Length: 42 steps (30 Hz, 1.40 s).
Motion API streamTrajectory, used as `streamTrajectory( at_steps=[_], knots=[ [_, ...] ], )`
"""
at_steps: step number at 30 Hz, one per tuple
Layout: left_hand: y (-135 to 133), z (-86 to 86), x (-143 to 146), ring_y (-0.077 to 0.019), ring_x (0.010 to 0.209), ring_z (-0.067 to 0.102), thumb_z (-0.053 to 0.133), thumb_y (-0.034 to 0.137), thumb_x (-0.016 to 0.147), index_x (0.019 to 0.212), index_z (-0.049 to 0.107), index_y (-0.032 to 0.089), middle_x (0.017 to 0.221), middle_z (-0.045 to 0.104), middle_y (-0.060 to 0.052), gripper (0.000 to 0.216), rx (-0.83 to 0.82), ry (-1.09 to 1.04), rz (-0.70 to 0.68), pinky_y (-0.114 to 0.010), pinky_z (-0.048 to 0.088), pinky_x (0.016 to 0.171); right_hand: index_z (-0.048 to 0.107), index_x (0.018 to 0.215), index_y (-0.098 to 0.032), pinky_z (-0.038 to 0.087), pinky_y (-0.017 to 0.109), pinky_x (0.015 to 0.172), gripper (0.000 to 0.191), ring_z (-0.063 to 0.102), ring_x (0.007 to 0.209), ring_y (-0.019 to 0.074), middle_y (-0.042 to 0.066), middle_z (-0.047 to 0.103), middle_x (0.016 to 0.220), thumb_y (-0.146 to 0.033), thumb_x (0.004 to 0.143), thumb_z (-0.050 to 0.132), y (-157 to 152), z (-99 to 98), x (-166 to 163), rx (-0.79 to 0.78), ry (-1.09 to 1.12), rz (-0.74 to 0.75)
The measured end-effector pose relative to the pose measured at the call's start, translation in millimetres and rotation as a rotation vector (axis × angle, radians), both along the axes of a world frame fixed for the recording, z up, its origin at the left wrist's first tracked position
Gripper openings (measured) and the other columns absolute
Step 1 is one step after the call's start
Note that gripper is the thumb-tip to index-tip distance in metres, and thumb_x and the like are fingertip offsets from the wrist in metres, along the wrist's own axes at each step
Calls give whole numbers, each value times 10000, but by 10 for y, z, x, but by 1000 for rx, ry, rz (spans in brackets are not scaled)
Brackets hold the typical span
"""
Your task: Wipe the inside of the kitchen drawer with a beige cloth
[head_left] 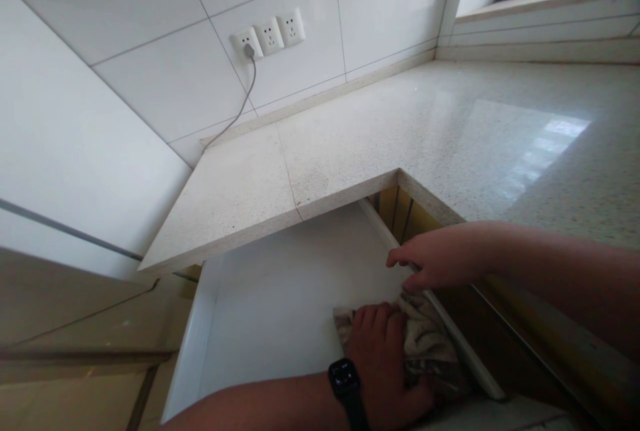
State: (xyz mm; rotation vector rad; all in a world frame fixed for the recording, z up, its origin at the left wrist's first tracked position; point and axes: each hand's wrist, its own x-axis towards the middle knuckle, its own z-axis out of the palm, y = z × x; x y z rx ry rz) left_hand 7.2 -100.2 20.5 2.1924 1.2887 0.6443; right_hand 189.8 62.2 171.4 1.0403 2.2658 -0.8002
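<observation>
A white drawer (260, 304) stands pulled out under a speckled stone countertop (450, 131). Inside its right front corner lies a crumpled brownish patterned cloth (430, 344). My left hand (387, 361), with a black watch on the wrist, lies flat on the cloth, fingers stretched out and pressing it down. My right hand (433, 257) reaches in from the right and its fingers curl over the drawer's right side wall, just above the cloth.
A white tiled wall carries a row of sockets (270, 34) with a grey cable (240, 111) plugged in and running down. A window sill (545, 1) is at the top right. White cabinet fronts (60, 171) stand on the left. Yellowish cabinet framing (400, 207) shows behind the drawer.
</observation>
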Motion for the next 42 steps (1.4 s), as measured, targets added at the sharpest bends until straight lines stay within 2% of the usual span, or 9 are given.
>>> streamTrajectory(
  at_steps=[5,10,17,24,28,33,38,42],
  knots=[
    [-19,-15,14,-379,1153,533,713,538,718,1326,524,225,1298,582,-151,709,7,-24,4,-603,440,1030,522,1513,-262,488,434,972,705,620,1181,312,125,586,1358,-539,865,563,5,-6,6,3,-6,-14],
    [21,-77,32,-389,1157,527,756,613,657,1315,536,219,1298,579,-154,798,1,15,15,-607,445,1020,527,1513,-243,475,437,1011,703,598,1229,319,132,576,1372,-518,867,566,8,8,7,2,-1,-4],
    [119,-119,38,-370,1124,545,785,676,617,1269,561,232,1248,606,-135,821,-15,41,11,-595,456,995,525,1512,-265,487,369,925,700,635,1131,271,103,604,1329,-538,868,565,19,7,-8,7,-9,-8],
    [255,-73,-2,-346,1077,561,840,659,549,1194,581,260,1167,639,-81,801,27,-1,7,-572,443,964,510,1524,-256,475,382,976,693,608,1200,282,100,579,1372,-521,885,562,10,55,-29,-18,-22,-11],
    [451,13,-59,-343,1089,571,861,579,560,1214,583,257,1165,648,-75,780,45,57,-12,-548,455,955,534,1497,-248,473,370,925,652,622,1157,281,110,607,1315,-503,897,557,4,79,-42,-7,-25,-3],
    [875,75,-324,-304,1071,615,758,448,746,1221,596,233,1172,667,-82,546,82,93,49,-489,489,966,621,1372,-241,454,334,822,521,644,1022,252,89,658,1167,-468,906,565,-2,147,-71,-17,-12,47],
    [1304,76,-824,-291,1187,614,707,456,844,1334,565,226,1286,661,-90,560,83,132,-16,-440,477,1055,584,1438,-231,467,342,897,585,625,1129,275,112,625,1263,-478,908,586,-33,235,-95,-4,-37,35],
    [1355,73,-1224,-258,1242,616,644,401,906,1393,534,242,1348,653,-63,524,34,145,14,-402,469,1096,571,1463,-215,476,357,927,617,622,1149,284,129,612,1288,-488,909,580,-42,239,-99,-14,-56,26]
  ],
)
